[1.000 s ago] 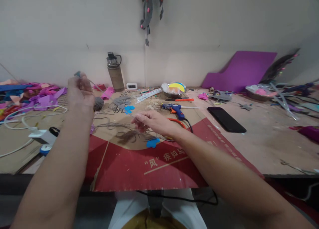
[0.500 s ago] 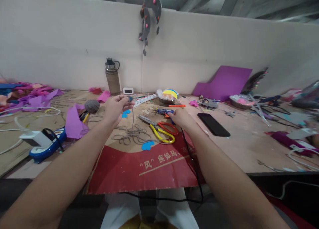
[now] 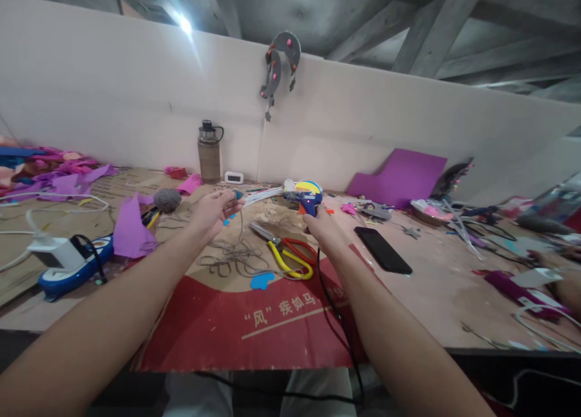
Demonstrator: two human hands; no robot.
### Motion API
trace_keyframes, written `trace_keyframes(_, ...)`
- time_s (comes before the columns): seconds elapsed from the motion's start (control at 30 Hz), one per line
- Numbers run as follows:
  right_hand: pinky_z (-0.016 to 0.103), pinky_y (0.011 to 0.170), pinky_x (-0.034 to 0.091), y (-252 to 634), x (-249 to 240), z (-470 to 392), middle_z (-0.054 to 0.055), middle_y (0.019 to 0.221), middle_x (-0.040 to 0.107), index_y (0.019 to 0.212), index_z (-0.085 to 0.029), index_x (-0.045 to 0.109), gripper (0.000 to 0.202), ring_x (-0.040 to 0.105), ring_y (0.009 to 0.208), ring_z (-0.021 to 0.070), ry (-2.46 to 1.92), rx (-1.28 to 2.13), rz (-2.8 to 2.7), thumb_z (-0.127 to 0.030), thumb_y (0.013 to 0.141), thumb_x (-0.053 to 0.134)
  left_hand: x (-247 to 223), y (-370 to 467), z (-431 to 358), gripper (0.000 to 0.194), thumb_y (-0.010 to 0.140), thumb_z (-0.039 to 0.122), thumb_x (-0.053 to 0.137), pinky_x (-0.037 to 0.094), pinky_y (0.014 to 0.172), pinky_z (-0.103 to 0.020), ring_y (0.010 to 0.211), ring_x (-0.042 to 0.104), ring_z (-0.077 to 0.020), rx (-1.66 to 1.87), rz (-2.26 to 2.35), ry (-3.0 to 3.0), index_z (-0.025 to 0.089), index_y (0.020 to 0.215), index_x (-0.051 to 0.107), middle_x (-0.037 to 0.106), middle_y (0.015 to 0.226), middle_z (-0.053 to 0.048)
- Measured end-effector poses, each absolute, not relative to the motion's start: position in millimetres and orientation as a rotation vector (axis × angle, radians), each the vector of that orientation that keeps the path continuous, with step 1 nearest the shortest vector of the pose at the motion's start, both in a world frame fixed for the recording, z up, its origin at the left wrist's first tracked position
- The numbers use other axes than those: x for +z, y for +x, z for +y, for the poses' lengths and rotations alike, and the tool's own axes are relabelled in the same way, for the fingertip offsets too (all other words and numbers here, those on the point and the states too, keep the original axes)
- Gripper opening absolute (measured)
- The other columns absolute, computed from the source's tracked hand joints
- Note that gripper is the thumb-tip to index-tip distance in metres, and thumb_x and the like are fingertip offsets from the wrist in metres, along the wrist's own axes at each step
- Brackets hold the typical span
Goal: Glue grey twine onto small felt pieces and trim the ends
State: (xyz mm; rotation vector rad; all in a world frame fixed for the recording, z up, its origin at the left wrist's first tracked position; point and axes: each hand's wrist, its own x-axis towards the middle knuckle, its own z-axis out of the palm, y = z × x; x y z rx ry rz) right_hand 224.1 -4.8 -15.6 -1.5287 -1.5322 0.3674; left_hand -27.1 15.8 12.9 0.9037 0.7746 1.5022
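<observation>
My left hand (image 3: 213, 212) pinches a small dark teal piece (image 3: 238, 195), and grey yarn hangs from it to a loose tangle (image 3: 229, 258) on the cardboard. My right hand (image 3: 320, 223) is wrapped round the handle of a blue glue gun (image 3: 310, 201), whose nozzle points left toward the left hand, with a gap between. A black cord runs down from it. Between and below the hands lie scissors (image 3: 290, 256) with red and yellow handles. A blue cutout (image 3: 262, 281) rests just below them.
A bottle (image 3: 209, 154) and small white clock (image 3: 233, 177) stand by the wall. A black phone (image 3: 382, 250) lies right of my right arm. A power strip (image 3: 77, 275) and purple scraps (image 3: 131, 229) are at left. At the far right edge, another person's hand (image 3: 567, 284) shows.
The glue gun in my right hand has risen off the table and now shows clearly. My left hand still holds the teal piece. The head view has tilted upward.
</observation>
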Motion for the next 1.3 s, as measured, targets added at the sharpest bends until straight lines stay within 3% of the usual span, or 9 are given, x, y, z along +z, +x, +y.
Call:
trace_keyframes(0.1,0.028,0.059,0.053,205.1,-8.2,-16.8,0.004,0.089,0.063,0.106,-0.02,0.044,0.03,0.063,0.067,0.0146,-1.359,0.614,-1.42,-0.024,0.076,0.046,11.7,-26.1,15.1,0.008,0.075,0.007,0.063,0.055,0.057,-0.018,0.059,0.067,-0.0112,1.483,0.792,0.895,0.011,0.068,0.06,0.066,0.065,-0.005)
trace_keyframes(0.23,0.025,0.056,0.05,183.9,6.1,-40.6,0.003,0.093,0.064,0.107,-0.022,0.044,0.033,0.06,0.067,0.0136,-1.077,0.841,-1.46,-0.031,0.077,0.054,12.7,-23.6,12.8,0.008,0.076,0.008,0.062,0.054,0.056,-0.018,0.058,0.066,-0.011,1.471,0.827,0.905,0.011,0.069,0.06,0.067,0.066,-0.007)
trace_keyframes(0.37,0.027,0.056,0.048,177.1,7.5,-53.1,0.004,0.096,0.065,0.115,-0.023,0.045,0.035,0.053,0.058,0.0114,-1.061,0.756,-1.561,-0.031,0.081,0.053,11.7,-22.0,11.7,0.007,0.076,0.009,0.062,0.052,0.054,-0.018,0.056,0.065,-0.011,1.451,0.858,0.932,0.011,0.069,0.06,0.067,0.064,-0.007)
trace_keyframes(0.53,0.035,0.087,0.048,177.3,0.7,-53.7,0.007,0.108,0.064,0.117,-0.022,0.046,0.03,0.061,0.094,0.0198,-1.053,0.481,-1.762,-0.028,0.087,0.048,8.8,-22.1,10.1,0.005,0.071,0.014,0.065,0.051,0.051,-0.021,0.058,0.067,-0.0136,1.418,0.889,0.948,0.013,0.072,0.061,0.065,0.066,-0.003)
trace_keyframes(0.6,0.037,0.092,0.046,177.1,0.9,-54.9,0.008,0.11,0.064,0.118,-0.022,0.046,0.031,0.06,0.101,0.0215,-1.063,0.429,-1.801,-0.027,0.088,0.048,8.8,-21.9,9.1,0.007,0.069,0.015,0.067,0.05,0.05,-0.021,0.059,0.067,-0.014,1.413,0.89,0.942,0.013,0.072,0.061,0.066,0.069,-0.003)
trace_keyframes(0.87,0.038,0.088,0.048,176.3,0.5,-58.1,0.008,0.106,0.065,0.129,-0.021,0.04,0.041,0.062,0.094,0.0215,-1.091,0.444,-1.843,-0.026,0.089,0.046,12.3,-19.2,6.2,0.004,0.072,0.014,0.063,0.049,0.052,-0.02,0.059,0.066,-0.013,1.425,0.862,0.917,0.012,0.071,0.061,0.068,0.067,-0.006)
trace_keyframes(1.3,0.041,0.091,0.046,174.2,-2.4,-58.2,0.011,0.108,0.066,0.125,-0.02,0.043,0.038,0.062,0.098,0.0242,-1.143,0.357,-1.843,-0.028,0.089,0.047,11.9,-14.2,3.8,0.007,0.077,0.01,0.062,0.054,0.062,-0.023,0.06,0.066,-0.0123,1.438,0.817,0.967,0.01,0.069,0.062,0.068,0.065,-0.007)
